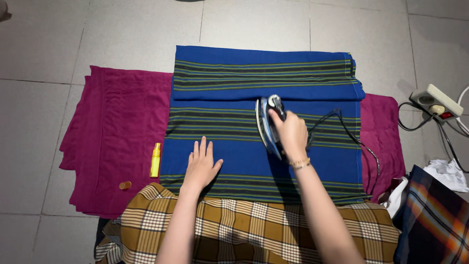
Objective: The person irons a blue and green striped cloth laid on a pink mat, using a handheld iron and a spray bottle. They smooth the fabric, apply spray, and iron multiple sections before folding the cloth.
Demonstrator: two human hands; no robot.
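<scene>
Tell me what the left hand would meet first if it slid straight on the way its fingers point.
The left hand lies flat on the blue striped cloth, fingers aimed away from the person. Going straight on, it would likely cross more of that cloth and first reach the folded edge. The iron sits off to its right.

Both forearms bare, no sleeves in view; left hand [201, 165] w/o rings or watch as far as can be seen, nails short & unpainted. Right hand [292, 133] has a thin gold-coloured bracelet [299, 163] at the wrist, looks like two fine strands w/ small beads. Lower body covered by a checked cloth [244, 227], mustard-brown w/ white & dark lines, prob. a wrap or skirt over the lap.
</scene>
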